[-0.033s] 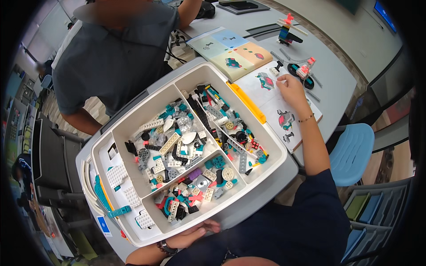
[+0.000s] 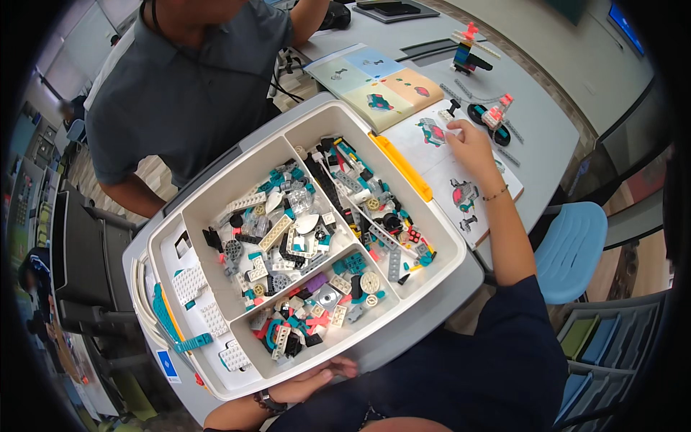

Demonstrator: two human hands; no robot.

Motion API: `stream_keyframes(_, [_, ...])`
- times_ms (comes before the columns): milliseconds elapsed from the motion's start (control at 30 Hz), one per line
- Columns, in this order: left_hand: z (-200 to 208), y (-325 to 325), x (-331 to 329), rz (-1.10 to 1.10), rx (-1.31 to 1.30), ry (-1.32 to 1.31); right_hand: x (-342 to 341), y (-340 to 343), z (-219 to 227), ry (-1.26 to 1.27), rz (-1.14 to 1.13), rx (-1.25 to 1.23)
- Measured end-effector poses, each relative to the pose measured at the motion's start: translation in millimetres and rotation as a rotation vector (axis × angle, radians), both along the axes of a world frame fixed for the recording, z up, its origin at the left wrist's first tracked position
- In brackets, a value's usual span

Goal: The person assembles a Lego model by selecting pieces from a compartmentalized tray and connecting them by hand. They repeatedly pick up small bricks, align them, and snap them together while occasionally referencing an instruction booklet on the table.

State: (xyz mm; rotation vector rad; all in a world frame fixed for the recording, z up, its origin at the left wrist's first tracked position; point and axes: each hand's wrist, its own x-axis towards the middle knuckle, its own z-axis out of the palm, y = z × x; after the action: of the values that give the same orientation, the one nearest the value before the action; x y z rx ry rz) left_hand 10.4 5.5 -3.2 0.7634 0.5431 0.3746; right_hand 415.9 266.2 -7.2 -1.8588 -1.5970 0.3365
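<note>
My right hand [image 2: 471, 146] reaches over the white page of an instruction booklet [image 2: 461, 173]. Its fingertips are drawn together beside a printed model picture; whether anything small lies between them is hidden. Just beyond the fingers stands a small white-and-black brick piece [image 2: 448, 114]. My left hand [image 2: 306, 385] rests below the near rim of a large white sorting tray [image 2: 345, 356], fingers apart, holding nothing I can see. Several compartments of the tray hold loose building bricks [image 2: 288, 230], gears and beams in white, teal, grey, black and coral.
A coral-and-white model on dark wheels [image 2: 497, 115] and a multicoloured brick model [image 2: 468, 54] stand beyond the booklet. Grey track strips [image 2: 471, 92] lie near them. Another person [image 2: 194, 93] is across the tray. A blue chair [image 2: 572, 252] stands at the right.
My right hand has shifted very slightly left over the page. My left hand and the tray stay in place.
</note>
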Motion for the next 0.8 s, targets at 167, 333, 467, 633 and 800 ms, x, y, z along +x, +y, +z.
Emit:
stream_keyframes(167, [3,9,-1,0.034,0.026,-0.041,-56,37,26,-0.369,0.198,0.006])
stream_keyframes(333, [2,1,-7,0.075,0.05,-0.034,-77,125,42,-0.264,0.233,-0.229])
stream_keyframes(467, [19,-12,-25,0.082,0.12,0.127,-72,152,33,-0.208,0.22,-0.297])
stream_keyframes(633, [71,-27,-60,0.0,0.323,0.313,-82,161,44,-0.251,0.197,-0.373])
stream_keyframes(800, [141,-28,-86,0.012,0.707,0.509,-76,169,28,-0.144,0.327,-0.136])
